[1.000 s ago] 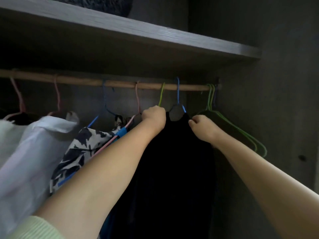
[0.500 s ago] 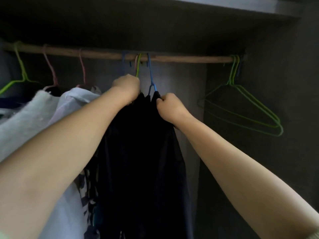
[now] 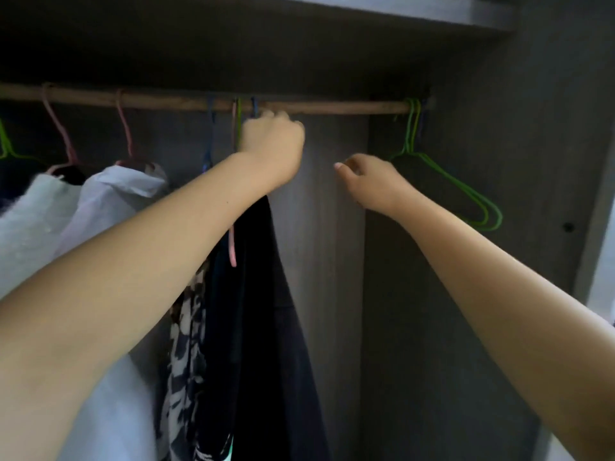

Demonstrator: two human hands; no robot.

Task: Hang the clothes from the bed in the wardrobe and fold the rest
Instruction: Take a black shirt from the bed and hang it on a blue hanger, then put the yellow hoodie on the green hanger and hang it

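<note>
Fingers (image 3: pixel 283 123) of left hand (image 3: pixel 271 146) curled round blue hanger hook (image 3: pixel 254 108) at wooden wardrobe rail (image 3: pixel 332 107); right hand (image 3: pixel 369 183) loosely curled, holding nothing, near empty green wire hangers (image 3: pixel 466 197). Long black garment (image 3: pixel 263 311) hanging below left wrist, beside patterned black-and-white top (image 3: pixel 186 344). Best seated fully on rail, spaced from neighbours, then smoothed straight.

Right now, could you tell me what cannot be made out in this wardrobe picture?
- Head view: what the left hand grips near the rod is hidden by its own fist.
- The black garment: its top and hanger are covered by the left forearm; its hem is cut off by the bottom edge.
- The right hand is blurred; its fingertips are unclear.
- The green hangers: their number is unclear, as the wires overlap.
</note>
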